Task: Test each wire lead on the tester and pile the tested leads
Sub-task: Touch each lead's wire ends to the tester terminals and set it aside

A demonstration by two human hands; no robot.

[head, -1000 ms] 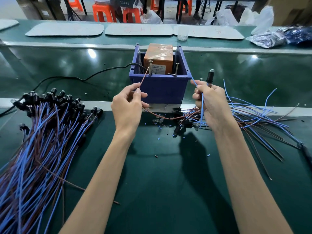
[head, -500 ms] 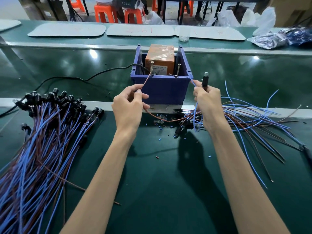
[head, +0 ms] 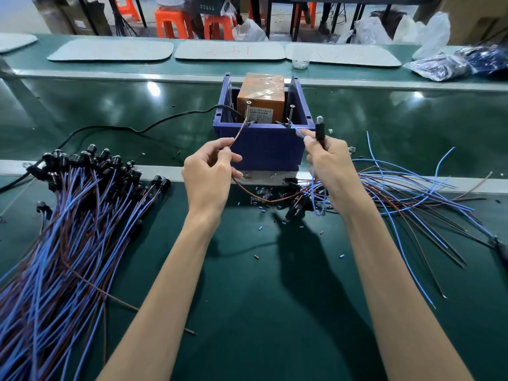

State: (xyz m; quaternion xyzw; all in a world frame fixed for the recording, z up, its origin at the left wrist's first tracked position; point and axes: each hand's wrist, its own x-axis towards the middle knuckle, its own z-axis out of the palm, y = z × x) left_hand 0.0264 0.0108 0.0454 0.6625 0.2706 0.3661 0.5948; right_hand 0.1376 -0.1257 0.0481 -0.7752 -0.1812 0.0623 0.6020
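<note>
Left hand point(head: 210, 171) pinches brown wire point(head: 237, 134), tip at left screw point(head: 248, 111) | right hand point(head: 331, 163) grips blue wire point(head: 298, 132) and black holder point(head: 319, 130), tip slanting toward right screw point(head: 291, 114) | tester point(head: 261, 92) dead ahead.

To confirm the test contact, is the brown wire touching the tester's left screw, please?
Touching. In the head view the brown wire, pinched by the left hand, meets the left screw at its shaft with no gap.

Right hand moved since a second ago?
Yes. The right hand shifted left toward the blue box, bringing its blue wire to the right screw.
</note>
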